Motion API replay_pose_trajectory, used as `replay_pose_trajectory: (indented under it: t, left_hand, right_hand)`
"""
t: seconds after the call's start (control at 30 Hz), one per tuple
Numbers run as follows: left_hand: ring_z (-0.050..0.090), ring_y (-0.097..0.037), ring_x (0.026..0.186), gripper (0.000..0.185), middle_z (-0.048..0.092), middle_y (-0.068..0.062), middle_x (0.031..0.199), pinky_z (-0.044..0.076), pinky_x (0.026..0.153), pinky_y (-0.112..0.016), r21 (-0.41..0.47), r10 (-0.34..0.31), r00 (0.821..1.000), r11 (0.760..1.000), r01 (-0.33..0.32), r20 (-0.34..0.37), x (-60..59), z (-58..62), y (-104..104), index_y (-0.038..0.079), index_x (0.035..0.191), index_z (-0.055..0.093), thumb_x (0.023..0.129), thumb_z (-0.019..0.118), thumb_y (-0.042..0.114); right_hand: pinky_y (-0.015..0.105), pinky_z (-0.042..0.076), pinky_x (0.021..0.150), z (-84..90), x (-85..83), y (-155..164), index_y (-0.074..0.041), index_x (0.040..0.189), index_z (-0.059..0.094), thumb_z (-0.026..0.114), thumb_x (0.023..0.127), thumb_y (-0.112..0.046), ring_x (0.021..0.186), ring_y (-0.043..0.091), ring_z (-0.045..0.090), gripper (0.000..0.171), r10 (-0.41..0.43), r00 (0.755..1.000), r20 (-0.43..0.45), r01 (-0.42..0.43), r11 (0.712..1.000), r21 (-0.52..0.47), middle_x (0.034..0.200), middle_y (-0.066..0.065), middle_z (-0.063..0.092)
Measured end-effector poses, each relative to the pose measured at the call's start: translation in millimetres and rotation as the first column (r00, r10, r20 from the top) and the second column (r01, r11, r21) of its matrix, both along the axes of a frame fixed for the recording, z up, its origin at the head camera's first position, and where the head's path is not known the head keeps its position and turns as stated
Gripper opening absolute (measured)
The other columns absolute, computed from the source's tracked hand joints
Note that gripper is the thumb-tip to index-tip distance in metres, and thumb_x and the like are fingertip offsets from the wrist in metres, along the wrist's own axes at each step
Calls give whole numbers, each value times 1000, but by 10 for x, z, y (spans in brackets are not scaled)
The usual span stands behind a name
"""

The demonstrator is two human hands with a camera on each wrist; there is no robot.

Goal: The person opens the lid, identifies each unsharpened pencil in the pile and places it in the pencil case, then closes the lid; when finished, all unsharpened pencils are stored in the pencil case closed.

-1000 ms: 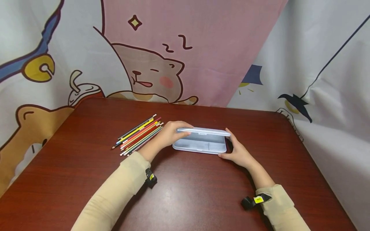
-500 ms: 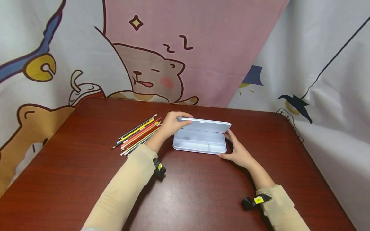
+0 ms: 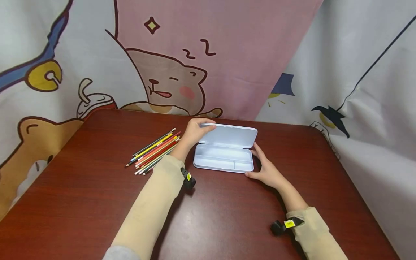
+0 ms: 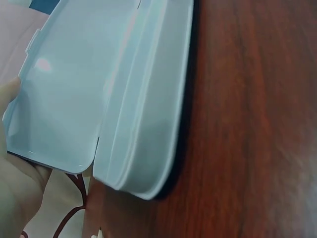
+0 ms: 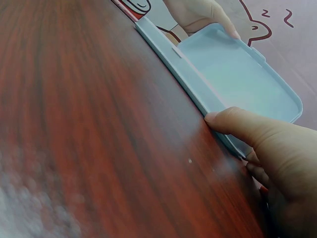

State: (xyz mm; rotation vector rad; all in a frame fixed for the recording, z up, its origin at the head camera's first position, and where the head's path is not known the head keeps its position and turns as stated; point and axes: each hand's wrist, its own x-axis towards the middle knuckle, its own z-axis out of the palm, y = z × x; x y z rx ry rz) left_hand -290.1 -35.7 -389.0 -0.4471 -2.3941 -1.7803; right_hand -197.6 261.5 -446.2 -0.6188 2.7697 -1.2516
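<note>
A pale blue-white plastic pencil case [image 3: 212,163] lies on the table with its lid [image 3: 231,135] raised on the far side. Its tray is split into compartments, and nothing lies in them. My left hand [image 3: 192,133] pinches the lid's upper left corner, thumb [image 4: 10,91] on the inner face and the other fingers behind. At the right end of the case, my right hand [image 3: 269,173] grips the base, its thumb [image 5: 233,121] on the front corner and the fingers round the end, partly hidden in the right wrist view.
A bundle of coloured pencils [image 3: 156,151] lies slantwise on the dark red wooden table [image 3: 208,224], left of the case and close to my left forearm. Behind the table hangs a cloth [image 3: 234,65] printed with cartoon animals.
The lid has swung up and back from nearly closed to wide raised, with my left hand moving up and away along with it. My right hand stays on the base. The pencils have not moved.
</note>
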Motion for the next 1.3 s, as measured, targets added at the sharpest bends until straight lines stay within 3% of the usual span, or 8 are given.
replay_pose_trajectory:
  t: [0.3,0.63,0.87,1.1,1.3]
  left_hand:
    - [56,-15,105,19,68,-4,106,43,88,-33,22,25,999,999,-26,31,-74,-13,42,6,99,75,85,74,19]
    - [56,-16,105,21,68,-5,107,43,89,-34,17,19,999,1000,-19,26,-58,-19,8,5,101,74,85,74,19]
    - [55,-16,114,27,67,-6,114,39,98,-30,-4,53,998,999,-53,-22,51,24,-76,5,110,71,87,72,18]
    - [58,-27,110,34,66,-15,114,43,95,-37,43,17,997,999,-13,-81,202,114,-230,1,120,64,89,70,13]
    - [56,-21,114,36,65,-10,119,41,98,-37,9,32,988,999,-32,-148,376,169,-418,4,121,64,88,70,16]
  right_hand:
    - [53,22,106,2,-6,6,-18,155,1,85,73,-18,135,31,31,117,0,1000,-4,0,1000,23,144,16,39]
    - [54,21,106,12,-13,-4,-17,155,2,85,72,-17,133,30,31,117,5,1000,-4,-5,999,34,143,16,40]
    - [54,21,106,13,-38,23,-16,155,3,85,72,-18,132,30,31,116,20,1000,-6,-20,999,43,142,16,40]
    - [55,21,106,18,-47,33,-18,155,3,85,73,-21,133,30,31,116,24,1000,-1,-24,998,52,143,15,39]
    - [55,21,106,11,-47,30,-19,155,3,85,73,-22,132,31,31,116,24,1000,0,-24,998,53,143,15,39]
